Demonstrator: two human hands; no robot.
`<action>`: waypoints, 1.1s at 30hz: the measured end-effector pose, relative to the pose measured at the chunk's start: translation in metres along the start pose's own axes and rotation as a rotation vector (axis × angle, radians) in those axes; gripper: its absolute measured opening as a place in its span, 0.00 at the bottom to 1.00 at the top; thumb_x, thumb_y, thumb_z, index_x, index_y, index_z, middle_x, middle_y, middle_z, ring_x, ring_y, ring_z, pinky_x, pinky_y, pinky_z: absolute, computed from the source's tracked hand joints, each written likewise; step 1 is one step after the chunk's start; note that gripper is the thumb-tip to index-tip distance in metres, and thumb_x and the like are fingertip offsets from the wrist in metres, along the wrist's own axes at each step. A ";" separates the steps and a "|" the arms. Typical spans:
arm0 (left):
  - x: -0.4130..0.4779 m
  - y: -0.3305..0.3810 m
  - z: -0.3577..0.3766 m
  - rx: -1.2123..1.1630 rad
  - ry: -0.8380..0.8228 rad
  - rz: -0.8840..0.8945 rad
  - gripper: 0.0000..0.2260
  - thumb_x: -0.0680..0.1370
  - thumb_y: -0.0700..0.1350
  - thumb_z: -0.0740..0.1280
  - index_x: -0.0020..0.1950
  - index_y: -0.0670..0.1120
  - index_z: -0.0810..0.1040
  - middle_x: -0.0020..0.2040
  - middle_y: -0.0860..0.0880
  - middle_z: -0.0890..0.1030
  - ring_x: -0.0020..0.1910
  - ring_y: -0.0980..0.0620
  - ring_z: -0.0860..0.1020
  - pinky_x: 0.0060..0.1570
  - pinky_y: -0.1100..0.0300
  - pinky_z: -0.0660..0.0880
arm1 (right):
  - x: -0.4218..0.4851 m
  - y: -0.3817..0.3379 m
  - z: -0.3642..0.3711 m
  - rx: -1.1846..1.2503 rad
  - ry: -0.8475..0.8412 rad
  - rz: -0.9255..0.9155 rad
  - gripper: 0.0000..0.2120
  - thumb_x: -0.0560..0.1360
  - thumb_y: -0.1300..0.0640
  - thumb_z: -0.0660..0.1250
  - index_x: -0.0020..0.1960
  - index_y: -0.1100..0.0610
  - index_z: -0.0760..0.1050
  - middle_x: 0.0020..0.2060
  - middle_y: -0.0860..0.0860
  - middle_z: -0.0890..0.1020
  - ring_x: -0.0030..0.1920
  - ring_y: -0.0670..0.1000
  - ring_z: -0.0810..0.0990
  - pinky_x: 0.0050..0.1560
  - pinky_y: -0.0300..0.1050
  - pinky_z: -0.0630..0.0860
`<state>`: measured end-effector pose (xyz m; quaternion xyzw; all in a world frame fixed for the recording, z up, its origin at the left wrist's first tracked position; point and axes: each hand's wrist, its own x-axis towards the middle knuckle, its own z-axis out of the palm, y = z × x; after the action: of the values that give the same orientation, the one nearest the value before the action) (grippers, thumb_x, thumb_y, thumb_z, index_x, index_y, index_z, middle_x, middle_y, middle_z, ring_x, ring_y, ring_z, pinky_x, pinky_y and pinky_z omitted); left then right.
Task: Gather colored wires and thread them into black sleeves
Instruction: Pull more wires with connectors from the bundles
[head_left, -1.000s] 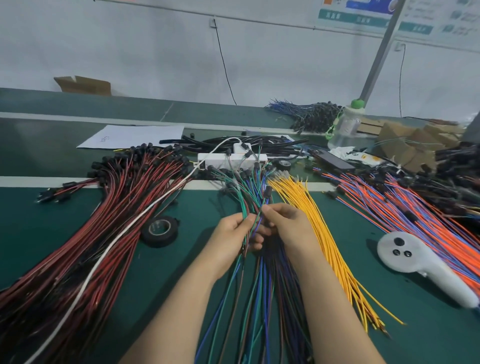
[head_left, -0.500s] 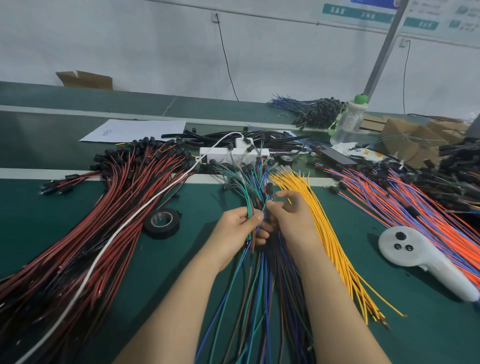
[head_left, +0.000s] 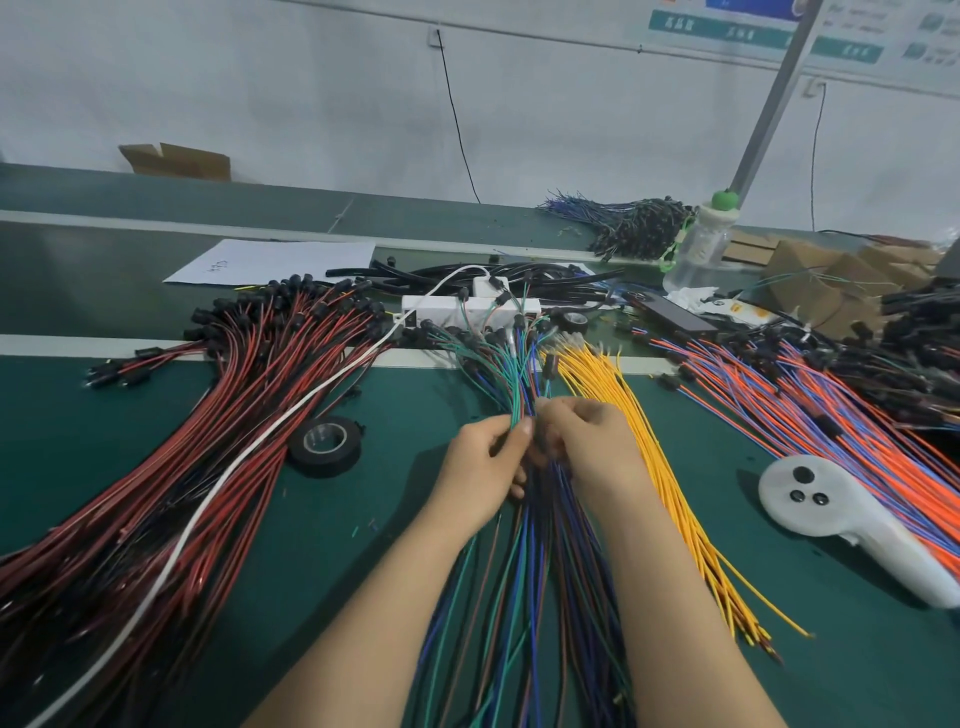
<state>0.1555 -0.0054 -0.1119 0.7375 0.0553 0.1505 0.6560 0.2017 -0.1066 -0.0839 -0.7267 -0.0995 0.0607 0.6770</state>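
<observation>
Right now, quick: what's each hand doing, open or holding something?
Left hand: closed, pinching the green and blue wires.
Right hand: closed on the same wires, just beside it.

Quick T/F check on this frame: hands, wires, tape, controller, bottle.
1. The left hand and right hand both grip the mixed green-and-blue wires. True.
2. The black tape roll lies right of the yellow wires. False: it lies left of the hands, beside the red-and-black wires.
3. The white controller rests right of the yellow wires. True.
4. The bottle has a red cap. False: its cap is green.
</observation>
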 end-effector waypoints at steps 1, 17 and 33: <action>0.001 0.002 -0.002 -0.093 -0.008 -0.049 0.13 0.82 0.43 0.59 0.40 0.47 0.77 0.26 0.54 0.78 0.22 0.61 0.69 0.23 0.68 0.69 | 0.001 0.000 0.002 0.059 -0.015 -0.029 0.15 0.77 0.61 0.65 0.31 0.57 0.73 0.23 0.51 0.72 0.24 0.51 0.69 0.28 0.40 0.68; -0.002 0.003 -0.001 -0.201 -0.041 -0.142 0.11 0.81 0.40 0.59 0.41 0.40 0.75 0.28 0.50 0.80 0.26 0.56 0.79 0.26 0.65 0.74 | 0.002 0.007 0.011 -0.232 0.237 -0.183 0.07 0.75 0.58 0.69 0.41 0.53 0.71 0.35 0.48 0.77 0.34 0.43 0.74 0.39 0.41 0.70; 0.004 -0.001 -0.006 -0.250 0.029 -0.149 0.13 0.81 0.44 0.60 0.38 0.44 0.75 0.27 0.53 0.74 0.22 0.61 0.69 0.22 0.69 0.67 | 0.004 0.002 0.002 0.172 0.015 -0.054 0.09 0.77 0.65 0.65 0.38 0.58 0.74 0.26 0.46 0.77 0.27 0.45 0.74 0.30 0.34 0.71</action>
<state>0.1574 0.0017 -0.1114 0.6418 0.1001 0.1178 0.7512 0.2054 -0.1035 -0.0858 -0.6634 -0.1083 0.0451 0.7390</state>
